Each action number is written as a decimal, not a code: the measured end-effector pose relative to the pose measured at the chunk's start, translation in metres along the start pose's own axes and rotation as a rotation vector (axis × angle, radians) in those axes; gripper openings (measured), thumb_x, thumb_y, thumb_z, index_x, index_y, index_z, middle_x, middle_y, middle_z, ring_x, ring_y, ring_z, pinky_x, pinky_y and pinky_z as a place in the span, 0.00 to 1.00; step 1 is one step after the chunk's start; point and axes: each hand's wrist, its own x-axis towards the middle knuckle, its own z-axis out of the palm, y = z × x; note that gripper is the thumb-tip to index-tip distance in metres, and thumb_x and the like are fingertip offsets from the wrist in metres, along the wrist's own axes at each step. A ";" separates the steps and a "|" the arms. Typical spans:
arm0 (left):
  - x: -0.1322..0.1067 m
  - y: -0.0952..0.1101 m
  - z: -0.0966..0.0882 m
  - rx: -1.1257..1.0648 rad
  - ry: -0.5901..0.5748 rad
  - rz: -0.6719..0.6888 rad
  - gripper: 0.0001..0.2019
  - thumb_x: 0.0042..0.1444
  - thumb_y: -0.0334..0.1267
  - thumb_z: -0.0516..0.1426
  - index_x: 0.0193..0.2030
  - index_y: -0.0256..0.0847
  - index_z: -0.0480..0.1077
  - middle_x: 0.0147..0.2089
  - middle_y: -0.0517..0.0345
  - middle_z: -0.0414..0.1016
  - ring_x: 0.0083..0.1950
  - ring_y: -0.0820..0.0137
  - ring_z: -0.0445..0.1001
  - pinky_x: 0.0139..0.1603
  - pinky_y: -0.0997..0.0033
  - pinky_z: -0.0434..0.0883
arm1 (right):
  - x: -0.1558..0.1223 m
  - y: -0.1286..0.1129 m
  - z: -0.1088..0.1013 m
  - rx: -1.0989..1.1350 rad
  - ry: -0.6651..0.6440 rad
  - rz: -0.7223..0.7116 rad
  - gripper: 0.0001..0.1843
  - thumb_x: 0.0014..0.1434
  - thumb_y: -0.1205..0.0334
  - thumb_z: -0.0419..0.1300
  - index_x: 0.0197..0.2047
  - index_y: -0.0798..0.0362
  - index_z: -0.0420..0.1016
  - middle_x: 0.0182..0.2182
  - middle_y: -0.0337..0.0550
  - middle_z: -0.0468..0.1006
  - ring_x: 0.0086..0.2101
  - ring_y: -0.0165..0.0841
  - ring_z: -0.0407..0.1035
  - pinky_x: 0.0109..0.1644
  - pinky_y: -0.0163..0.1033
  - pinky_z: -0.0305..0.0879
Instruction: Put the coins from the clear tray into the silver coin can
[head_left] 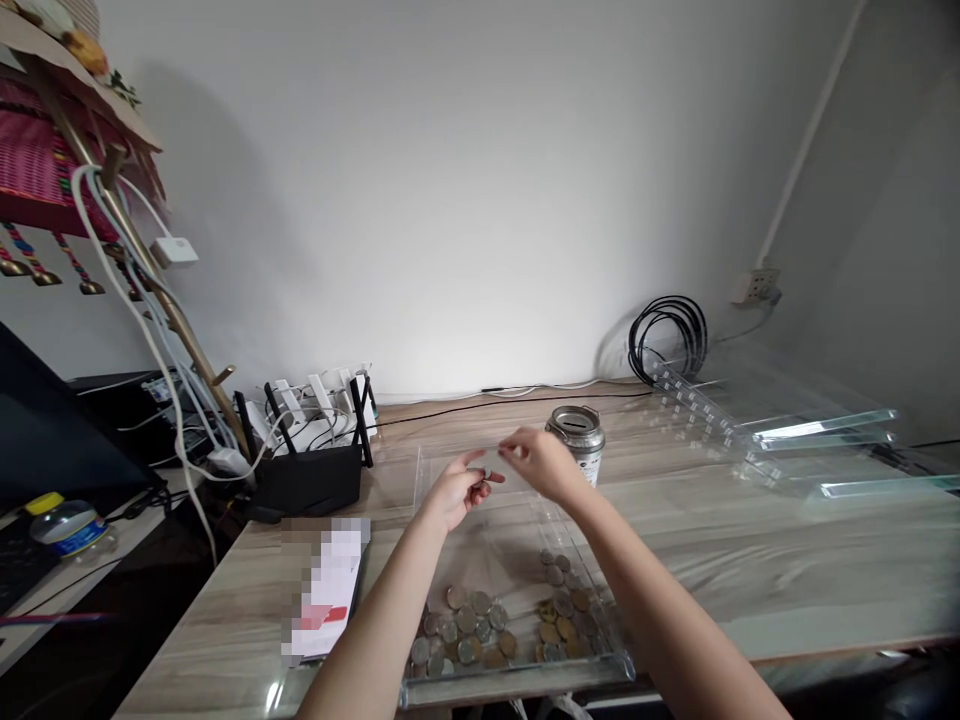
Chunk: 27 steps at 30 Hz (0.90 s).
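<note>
My left hand [454, 492] is over the clear plastic tray [517, 535], turned partly palm up, its fingers curled around what look like small coins. Close beside it on the right, my right hand [541, 462] has thumb and fingertips pinched together; anything between them is too small to make out. Coins, silver and brassy, lie at the tray's near end in two groups: a left pile [466, 620] and a right pile [562, 630]. Just behind my right hand stands a silver tin [576, 425] with a slot in its lid, its lower part half hidden by my wrist.
A phone [334, 590], partly pixelated, lies left of the tray. Behind it are a black router [307, 480] and tangled white cables. Clear plastic panels [795, 425] and a coil of black cable [667, 338] occupy the back right. A bottle [69, 528] is at far left.
</note>
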 end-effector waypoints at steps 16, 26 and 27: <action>0.005 0.002 -0.006 -0.267 0.120 -0.070 0.18 0.48 0.18 0.42 0.46 0.23 0.59 0.31 0.44 0.74 0.36 0.68 0.75 0.34 0.77 0.71 | 0.011 0.043 -0.053 -0.469 0.093 0.465 0.13 0.50 0.60 0.50 0.30 0.50 0.76 0.31 0.44 0.75 0.34 0.34 0.66 0.28 0.34 0.55; -0.003 0.006 0.001 -0.096 0.094 -0.033 0.14 0.52 0.20 0.45 0.46 0.29 0.59 0.32 0.43 0.75 0.35 0.68 0.76 0.30 0.78 0.71 | 0.014 0.046 -0.060 -0.403 -0.040 0.531 0.13 0.48 0.59 0.51 0.30 0.47 0.77 0.29 0.42 0.75 0.32 0.34 0.67 0.26 0.33 0.54; -0.004 0.006 0.002 -0.078 0.089 -0.037 0.14 0.52 0.21 0.45 0.47 0.30 0.58 0.32 0.44 0.75 0.34 0.69 0.76 0.30 0.78 0.71 | 0.013 0.047 -0.060 -0.408 -0.023 0.532 0.13 0.48 0.59 0.51 0.31 0.47 0.76 0.30 0.42 0.75 0.34 0.34 0.66 0.27 0.33 0.55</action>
